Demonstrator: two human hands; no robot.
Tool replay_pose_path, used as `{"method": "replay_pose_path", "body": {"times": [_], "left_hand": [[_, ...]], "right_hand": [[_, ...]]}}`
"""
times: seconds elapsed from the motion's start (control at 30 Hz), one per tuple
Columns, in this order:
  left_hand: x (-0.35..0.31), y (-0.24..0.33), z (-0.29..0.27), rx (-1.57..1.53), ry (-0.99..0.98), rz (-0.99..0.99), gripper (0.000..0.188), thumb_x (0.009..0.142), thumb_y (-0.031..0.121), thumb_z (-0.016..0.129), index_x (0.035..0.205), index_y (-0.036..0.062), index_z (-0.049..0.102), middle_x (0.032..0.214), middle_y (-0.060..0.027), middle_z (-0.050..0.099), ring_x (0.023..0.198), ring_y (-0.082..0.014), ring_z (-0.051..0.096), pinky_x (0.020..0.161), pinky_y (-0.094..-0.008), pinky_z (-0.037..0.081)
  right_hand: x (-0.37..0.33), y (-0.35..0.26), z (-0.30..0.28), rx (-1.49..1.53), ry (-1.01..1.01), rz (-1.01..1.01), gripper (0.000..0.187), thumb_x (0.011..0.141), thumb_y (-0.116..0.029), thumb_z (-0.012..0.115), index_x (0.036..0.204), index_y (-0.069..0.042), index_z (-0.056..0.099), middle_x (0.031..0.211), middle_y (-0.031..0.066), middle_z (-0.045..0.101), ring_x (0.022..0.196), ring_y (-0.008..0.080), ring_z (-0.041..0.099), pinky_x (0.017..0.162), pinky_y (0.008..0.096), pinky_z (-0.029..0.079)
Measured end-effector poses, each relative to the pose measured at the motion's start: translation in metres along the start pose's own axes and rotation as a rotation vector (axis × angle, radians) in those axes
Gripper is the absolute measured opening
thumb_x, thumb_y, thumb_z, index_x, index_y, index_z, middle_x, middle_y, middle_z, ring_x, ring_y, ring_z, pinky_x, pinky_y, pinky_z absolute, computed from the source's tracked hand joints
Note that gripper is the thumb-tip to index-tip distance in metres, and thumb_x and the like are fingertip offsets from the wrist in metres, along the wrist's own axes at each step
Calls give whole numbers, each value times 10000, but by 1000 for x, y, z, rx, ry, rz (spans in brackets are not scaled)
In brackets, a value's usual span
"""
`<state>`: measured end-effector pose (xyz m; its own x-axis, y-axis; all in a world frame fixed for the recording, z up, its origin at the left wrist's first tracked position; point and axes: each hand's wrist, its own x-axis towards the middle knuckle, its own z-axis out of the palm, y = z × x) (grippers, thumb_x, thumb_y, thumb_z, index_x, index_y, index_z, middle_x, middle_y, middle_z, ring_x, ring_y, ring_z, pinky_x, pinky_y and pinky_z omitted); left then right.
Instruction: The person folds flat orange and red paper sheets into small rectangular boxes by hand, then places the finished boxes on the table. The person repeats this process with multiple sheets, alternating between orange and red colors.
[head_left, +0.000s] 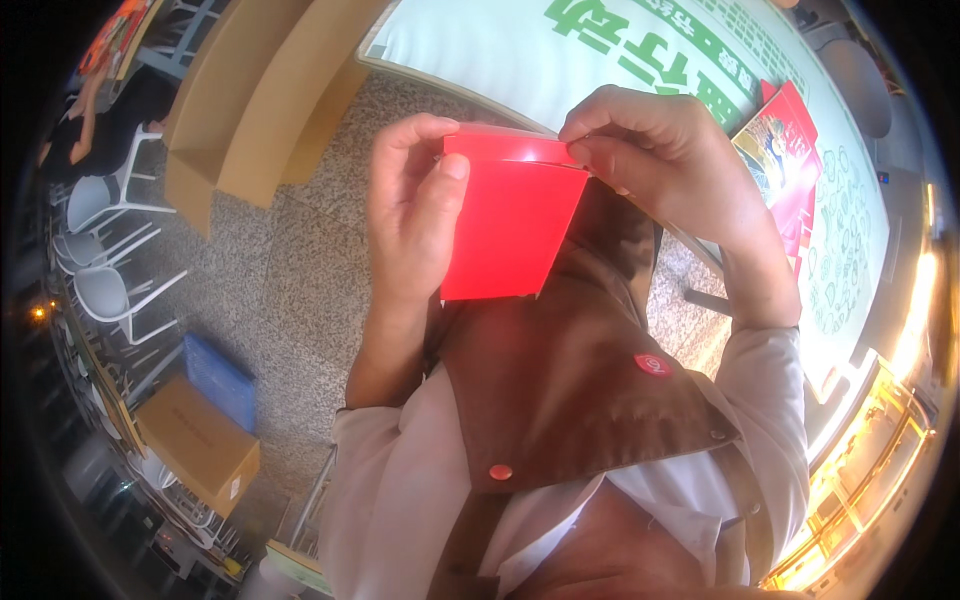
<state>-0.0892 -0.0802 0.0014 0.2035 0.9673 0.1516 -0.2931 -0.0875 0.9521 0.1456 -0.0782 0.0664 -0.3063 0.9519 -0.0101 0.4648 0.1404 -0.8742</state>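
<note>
A red folded paper box (508,230) is held up in front of my brown apron, its wider flap edge at the top. My left hand (415,205) grips its left side, thumb on the near face and fingers behind. At the upper right corner, my right hand (655,150) pinches the flap between thumb and bent forefinger. The box's inside and far face are hidden. To the right, flat red printed cartons (790,165) lie on the white table (455,40), just past my right wrist.
An open brown cardboard box (255,100) stands at the upper left. White chairs (100,292) line the left side, near a closed cardboard carton (197,440) and a blue panel (218,380). A person in dark clothes (100,125) is at the far left. Brightly lit shelving (860,480) stands at the lower right.
</note>
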Motion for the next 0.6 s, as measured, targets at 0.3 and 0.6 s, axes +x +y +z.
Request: {"method": "replay_pose_path", "body": {"times": [0.3, 0.6], "left_hand": [[3, 9, -4, 117, -4, -34, 218, 958, 11, 534, 1175, 17, 510, 1057, -62, 589, 929, -96, 561, 823, -258, 480], [5, 20, -3, 180, -61, -44, 214, 948, -2, 497, 1161, 15, 507, 1001, -48, 593, 875, -73, 537, 782, -243, 465]], "right_hand": [[-4, -8, 2, 154, -59, 81, 98, 945, 28, 602, 1005, -12, 669, 838, -25, 649, 706, 22, 544, 598, 182, 431], [-7, -10, 2, 199, -63, 44, 91, 923, 4, 628, 1005, 0, 667, 805, 17, 657, 759, 55, 582, 687, 220, 482]]}}
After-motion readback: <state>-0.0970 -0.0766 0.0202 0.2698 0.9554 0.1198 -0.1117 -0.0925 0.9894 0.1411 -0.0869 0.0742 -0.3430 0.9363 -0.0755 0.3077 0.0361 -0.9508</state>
